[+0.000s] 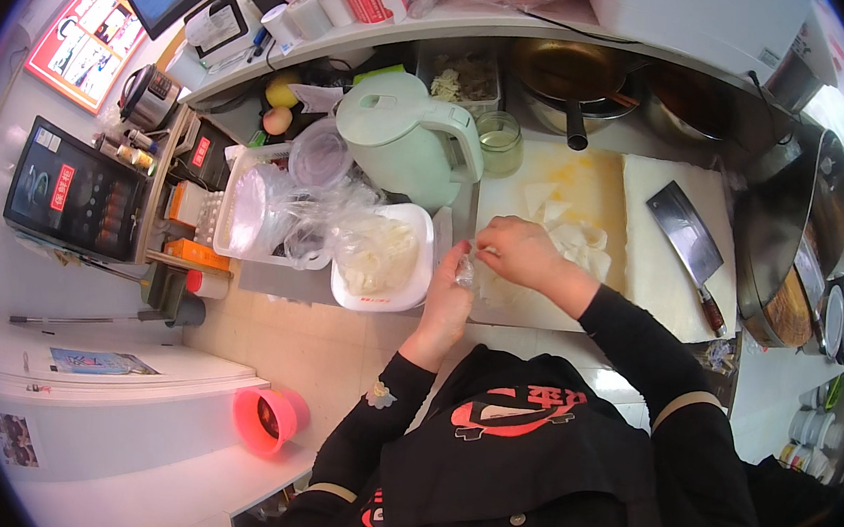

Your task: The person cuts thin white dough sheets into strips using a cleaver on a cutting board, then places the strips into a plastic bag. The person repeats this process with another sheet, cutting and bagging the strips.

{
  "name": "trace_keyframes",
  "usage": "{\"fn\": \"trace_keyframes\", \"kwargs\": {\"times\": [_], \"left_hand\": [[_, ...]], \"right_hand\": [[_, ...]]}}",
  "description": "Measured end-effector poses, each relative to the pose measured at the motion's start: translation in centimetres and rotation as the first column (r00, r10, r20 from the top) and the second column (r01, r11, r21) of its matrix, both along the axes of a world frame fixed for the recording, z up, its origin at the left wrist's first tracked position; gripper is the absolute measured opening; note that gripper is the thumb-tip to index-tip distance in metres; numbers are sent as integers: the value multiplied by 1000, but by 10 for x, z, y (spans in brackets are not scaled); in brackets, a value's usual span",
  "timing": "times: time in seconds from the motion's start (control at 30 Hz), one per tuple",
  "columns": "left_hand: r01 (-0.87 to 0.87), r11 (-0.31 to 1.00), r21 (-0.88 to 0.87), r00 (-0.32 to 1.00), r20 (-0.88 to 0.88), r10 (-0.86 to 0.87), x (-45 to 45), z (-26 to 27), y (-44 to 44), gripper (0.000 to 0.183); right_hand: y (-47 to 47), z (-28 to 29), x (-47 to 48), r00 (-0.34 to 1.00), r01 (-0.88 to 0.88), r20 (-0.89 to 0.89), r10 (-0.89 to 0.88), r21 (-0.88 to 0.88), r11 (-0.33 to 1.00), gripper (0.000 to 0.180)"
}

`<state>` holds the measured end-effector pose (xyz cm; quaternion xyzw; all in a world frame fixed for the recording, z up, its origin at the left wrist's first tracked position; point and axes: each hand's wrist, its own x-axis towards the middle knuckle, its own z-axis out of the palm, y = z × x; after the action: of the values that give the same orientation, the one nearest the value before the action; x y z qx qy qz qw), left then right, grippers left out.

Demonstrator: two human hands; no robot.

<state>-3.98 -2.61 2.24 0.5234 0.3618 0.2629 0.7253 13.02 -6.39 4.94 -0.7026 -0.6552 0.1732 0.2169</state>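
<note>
My left hand (449, 300) is closed around a small piece of clear plastic (466, 271), over the gap between a white tray and the cutting board. Close to its right, my right hand (517, 251) has its fingertips bent together near the plastic; whether they pinch it I cannot tell. The white tray (427, 245) holds pale food in a clear plastic bag (374, 255). Below and behind my right hand, pale thin sheets or slices (581, 247) lie on the stained cutting board (603, 174). A cleaver (688, 234) lies on a white cloth or pad (641, 298) further right.
Behind the tray stand a pale green electric kettle (395, 141) and a glass jar (499, 146). A white basket (225, 227) with plastic bags is at the left. Pans (567, 73) sit under the shelf; a large wok (773, 211) stands at the right. A pink bin (289, 410) is on the lower left.
</note>
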Motion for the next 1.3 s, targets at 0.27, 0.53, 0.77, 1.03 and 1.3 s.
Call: {"fn": "trace_keyframes", "kwargs": {"times": [0.27, 0.53, 0.77, 1.03, 1.3], "left_hand": [[0, 999, 53, 990, -139, 7, -10, 13, -12, 74], [-134, 989, -68, 991, -19, 134, -24, 18, -17, 73], [-145, 987, -68, 989, -27, 144, -27, 19, -12, 69], [-106, 986, -131, 994, -13, 105, -20, 28, -9, 66], [-55, 994, -97, 998, -47, 51, -10, 39, -8, 68]], "right_hand": [[40, -66, 116, 879, 461, 122, -461, 30, 887, 33], [-10, -80, 82, 990, -34, 134, 52, -131, 991, 30], [-85, -62, 72, 957, 52, 281, -76, 95, 994, 49], [-91, -79, 50, 966, 73, 223, -129, 245, 967, 44], [-59, -97, 86, 978, 206, -18, -208, 249, 946, 21]]}}
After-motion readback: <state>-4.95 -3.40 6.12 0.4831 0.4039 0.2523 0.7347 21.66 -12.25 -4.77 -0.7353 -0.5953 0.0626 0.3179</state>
